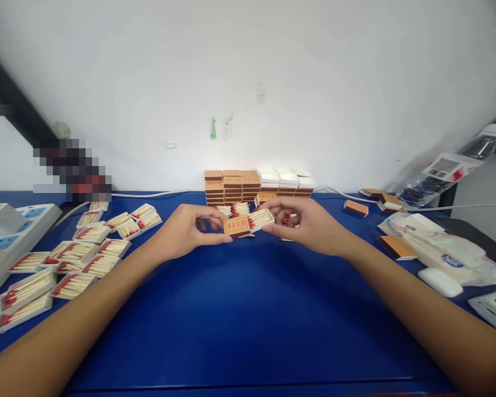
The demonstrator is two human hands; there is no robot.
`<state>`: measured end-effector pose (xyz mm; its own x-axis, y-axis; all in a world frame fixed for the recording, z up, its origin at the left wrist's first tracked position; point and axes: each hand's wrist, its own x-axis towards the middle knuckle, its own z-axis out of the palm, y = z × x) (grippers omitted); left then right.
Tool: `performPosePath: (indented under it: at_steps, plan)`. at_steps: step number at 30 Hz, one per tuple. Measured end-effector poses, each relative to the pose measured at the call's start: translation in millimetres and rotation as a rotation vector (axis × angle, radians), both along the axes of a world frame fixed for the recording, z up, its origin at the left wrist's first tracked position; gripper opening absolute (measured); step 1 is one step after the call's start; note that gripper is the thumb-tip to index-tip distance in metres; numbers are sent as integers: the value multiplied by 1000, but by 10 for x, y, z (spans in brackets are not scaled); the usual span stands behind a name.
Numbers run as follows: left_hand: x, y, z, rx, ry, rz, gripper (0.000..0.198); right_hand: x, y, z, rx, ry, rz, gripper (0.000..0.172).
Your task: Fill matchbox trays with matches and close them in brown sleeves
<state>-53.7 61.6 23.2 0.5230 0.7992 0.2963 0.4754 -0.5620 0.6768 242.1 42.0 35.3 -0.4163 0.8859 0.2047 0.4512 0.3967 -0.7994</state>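
Between my two hands, above the blue table, is a matchbox partly pulled open. My left hand (194, 231) pinches its orange-brown sleeve (237, 226) with printed red characters. The thumb and fingers of my right hand (306, 223) are closed on the white inner tray (261, 219), which holds matches and sticks out of the sleeve's right end. Behind the box lie bunches of loose red-tipped matches (240, 209). More red match heads show under my right hand, partly hidden by it.
Stacked matchboxes (242, 184) stand against the wall. Match-filled trays (76, 251) spread over the left, beside a white power strip (33, 220). At right are several sleeves (356, 208), a wipes packet (446, 248), a white case (440, 281) and a plastic bottle (450, 168). A cable runs along the wall.
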Motion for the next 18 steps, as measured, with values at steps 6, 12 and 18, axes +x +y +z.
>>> performPosePath:
  at_steps: [6,12,18]
  plan:
    - [21,-22,15,-46,-6,-26,35,1,5,-49,17,-1,-4,47]
    - [21,-21,24,-38,-5,-20,38,-10,11,-66,-1,14,34,49]
    - [44,-49,26,-13,-25,-2,42,-86,-20,-92,-161,184,-53,51]
